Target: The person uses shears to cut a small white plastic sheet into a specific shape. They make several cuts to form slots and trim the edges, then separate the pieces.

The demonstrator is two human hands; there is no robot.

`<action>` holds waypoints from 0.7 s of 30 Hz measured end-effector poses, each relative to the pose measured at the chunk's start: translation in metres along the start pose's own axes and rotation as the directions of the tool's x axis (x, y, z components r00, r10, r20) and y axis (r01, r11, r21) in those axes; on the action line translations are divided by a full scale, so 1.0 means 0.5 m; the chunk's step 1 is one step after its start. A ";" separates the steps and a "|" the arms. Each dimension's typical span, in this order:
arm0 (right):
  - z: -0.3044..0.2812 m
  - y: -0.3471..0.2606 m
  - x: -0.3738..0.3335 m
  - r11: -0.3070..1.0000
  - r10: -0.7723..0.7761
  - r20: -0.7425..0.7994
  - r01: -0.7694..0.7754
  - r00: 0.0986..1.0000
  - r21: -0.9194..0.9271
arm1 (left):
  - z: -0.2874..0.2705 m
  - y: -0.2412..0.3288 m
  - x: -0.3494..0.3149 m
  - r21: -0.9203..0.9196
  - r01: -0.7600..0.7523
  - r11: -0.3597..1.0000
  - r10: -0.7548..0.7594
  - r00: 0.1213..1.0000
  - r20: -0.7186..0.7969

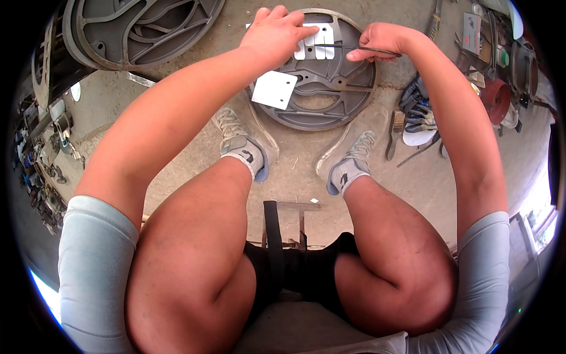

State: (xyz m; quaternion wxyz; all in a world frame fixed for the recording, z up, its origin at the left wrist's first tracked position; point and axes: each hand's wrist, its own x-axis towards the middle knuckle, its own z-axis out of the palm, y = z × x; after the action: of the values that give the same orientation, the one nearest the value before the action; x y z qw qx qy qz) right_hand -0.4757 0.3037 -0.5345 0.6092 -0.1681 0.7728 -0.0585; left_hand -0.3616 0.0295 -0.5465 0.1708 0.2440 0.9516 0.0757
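Observation:
A white plate with dark holes (323, 52) lies on a round grey cast-metal disc (306, 121) between my feet. My left hand (274, 38) rests at the plate's left side, fingers spread, one fingertip on its upper part. In my right hand (380, 44), fingers curled, is a thin dark rod-like tool (337, 46). Its slim end reaches left across the plate; its exact kind is unclear. Nearer to me, a second white plate with small holes (274, 90) lies tilted across the disc's left rim. My left hand hides part of the work.
Larger grey cast discs (141, 29) stand at the upper left. On the right floor lie dark gloves (420, 112), a brush (397, 123) and a red round part (495, 97). Scrap pieces (44, 171) pile up at the far left. My shoes (239, 138) flank the disc.

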 end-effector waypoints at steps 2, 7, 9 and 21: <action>-0.002 -0.003 -0.001 1.000 -0.004 0.006 0.004 1.000 -0.014 | -0.002 0.000 0.000 -0.004 0.000 1.000 0.000 1.000 0.002; -0.004 -0.002 0.000 1.000 0.002 0.003 -0.002 1.000 -0.017 | 0.004 -0.002 -0.001 -0.005 -0.006 1.000 0.006 1.000 -0.017; -0.005 -0.001 0.000 1.000 -0.002 0.005 0.002 1.000 0.001 | 0.004 -0.002 0.000 -0.004 -0.007 1.000 0.007 1.000 -0.019; 0.000 -0.004 0.004 1.000 -0.023 0.015 0.023 1.000 -0.003 | 0.002 0.000 0.000 0.007 -0.001 1.000 0.001 1.000 -0.011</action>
State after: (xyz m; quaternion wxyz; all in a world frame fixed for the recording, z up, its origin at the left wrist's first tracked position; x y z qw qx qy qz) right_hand -0.4759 0.3012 -0.5356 0.6139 -0.1785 0.7663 -0.0629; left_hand -0.3611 0.0294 -0.5474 0.1645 0.2444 0.9527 0.0740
